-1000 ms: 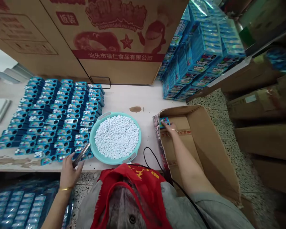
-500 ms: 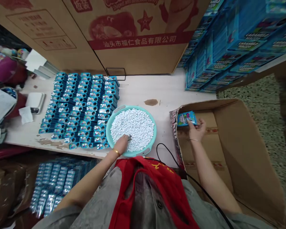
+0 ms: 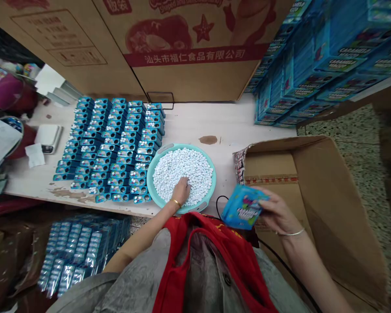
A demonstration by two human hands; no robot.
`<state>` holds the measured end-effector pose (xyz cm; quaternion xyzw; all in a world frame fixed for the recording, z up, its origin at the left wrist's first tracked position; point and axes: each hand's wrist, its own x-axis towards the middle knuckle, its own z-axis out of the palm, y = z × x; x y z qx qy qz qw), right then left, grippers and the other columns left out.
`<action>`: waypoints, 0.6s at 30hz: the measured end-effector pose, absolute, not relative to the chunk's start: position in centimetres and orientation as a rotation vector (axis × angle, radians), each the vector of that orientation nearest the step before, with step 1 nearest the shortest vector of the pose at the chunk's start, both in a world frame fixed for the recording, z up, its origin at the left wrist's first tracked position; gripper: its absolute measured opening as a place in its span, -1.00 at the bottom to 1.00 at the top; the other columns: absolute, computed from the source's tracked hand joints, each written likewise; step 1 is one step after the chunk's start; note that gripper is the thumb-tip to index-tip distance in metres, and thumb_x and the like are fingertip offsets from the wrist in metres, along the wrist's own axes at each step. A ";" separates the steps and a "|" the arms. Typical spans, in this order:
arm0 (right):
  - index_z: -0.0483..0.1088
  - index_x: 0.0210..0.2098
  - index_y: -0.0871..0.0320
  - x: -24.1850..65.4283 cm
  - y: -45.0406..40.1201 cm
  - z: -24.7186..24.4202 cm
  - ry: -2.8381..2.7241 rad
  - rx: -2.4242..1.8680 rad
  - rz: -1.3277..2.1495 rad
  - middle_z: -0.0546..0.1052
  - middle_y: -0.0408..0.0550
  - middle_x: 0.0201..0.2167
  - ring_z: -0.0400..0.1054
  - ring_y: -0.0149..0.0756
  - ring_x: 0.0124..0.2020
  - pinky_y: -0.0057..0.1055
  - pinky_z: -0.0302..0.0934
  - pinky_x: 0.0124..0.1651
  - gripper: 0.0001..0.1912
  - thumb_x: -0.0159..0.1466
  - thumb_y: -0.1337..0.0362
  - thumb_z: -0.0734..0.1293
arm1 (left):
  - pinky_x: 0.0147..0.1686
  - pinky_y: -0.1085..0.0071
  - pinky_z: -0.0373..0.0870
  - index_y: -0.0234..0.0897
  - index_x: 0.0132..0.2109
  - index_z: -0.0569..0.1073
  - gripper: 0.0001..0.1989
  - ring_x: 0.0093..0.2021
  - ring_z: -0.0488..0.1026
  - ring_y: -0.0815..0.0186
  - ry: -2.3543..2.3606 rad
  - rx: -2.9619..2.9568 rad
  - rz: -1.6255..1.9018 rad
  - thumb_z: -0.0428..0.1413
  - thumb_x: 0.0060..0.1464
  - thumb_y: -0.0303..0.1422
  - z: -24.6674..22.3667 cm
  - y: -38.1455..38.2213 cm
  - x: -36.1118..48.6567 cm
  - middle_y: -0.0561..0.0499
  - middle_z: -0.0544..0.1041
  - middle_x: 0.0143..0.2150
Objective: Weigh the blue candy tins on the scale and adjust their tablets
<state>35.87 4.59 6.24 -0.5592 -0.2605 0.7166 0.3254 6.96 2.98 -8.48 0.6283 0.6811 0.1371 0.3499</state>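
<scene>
My right hand [image 3: 275,213] is closed on a blue candy box [image 3: 243,208], printed with "CARAMELO MACIZO". It holds the box tilted over the near left edge of the open carton [image 3: 332,182]. My left hand [image 3: 181,191], a gold bangle at its wrist, reaches into a turquoise basin [image 3: 150,182] of small white candies [image 3: 179,163]. Its fingers are curled among the candies, and what they hold is hidden. Left of the basin stand several rows of small blue boxes [image 3: 117,152], with round holes and white candy pictures on their upturned ends.
A large printed carton [image 3: 195,82] stands at the table's back. Stacks of blue boxes [image 3: 313,74] rise at the back right. A white scale [image 3: 48,137] sits at the left. Wrapped blue packs [image 3: 71,252] lie below the table edge. A black cable [image 3: 280,261] runs past my right arm.
My right hand has lifted the blue candy box out of the carton and brought it nearer to me and left. My left hand has shifted slightly right and farther into the candies.
</scene>
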 end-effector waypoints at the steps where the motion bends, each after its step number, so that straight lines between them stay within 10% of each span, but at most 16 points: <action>1: 0.47 -0.21 0.07 34.7 3.8 6.5 -0.658 -1.432 2.038 0.59 0.00 -0.30 0.49 -0.16 -0.35 -0.19 0.40 -0.28 -0.56 -0.10 0.18 0.49 | 0.02 0.18 0.32 -0.28 0.00 0.29 -0.71 -0.03 0.36 0.17 1.764 1.631 0.366 -0.06 0.11 -0.49 -8.4 3.1 7.0 -0.15 0.38 -0.07; 5: 0.41 -0.24 0.05 31.2 2.0 6.5 -0.595 -1.371 2.199 0.60 -0.09 -0.32 0.50 -0.18 -0.36 -0.14 0.41 -0.25 -0.59 -0.08 0.19 0.51 | -0.04 0.24 0.34 -0.29 -0.03 0.31 -0.76 -0.09 0.37 0.22 1.713 1.662 0.407 -0.05 0.14 -0.44 -7.6 3.3 6.1 -0.14 0.40 -0.10; 18: 0.30 -0.01 0.08 27.6 7.2 0.3 -1.888 -1.273 0.954 0.42 0.03 -0.14 0.32 -0.12 -0.07 -0.13 0.25 0.01 -0.63 0.17 0.31 0.29 | -0.17 0.38 0.32 -0.30 -0.04 0.31 -0.76 -0.22 0.35 0.33 1.365 1.968 0.365 -0.06 0.22 -0.28 5.8 4.7 -0.5 -0.06 0.41 -0.20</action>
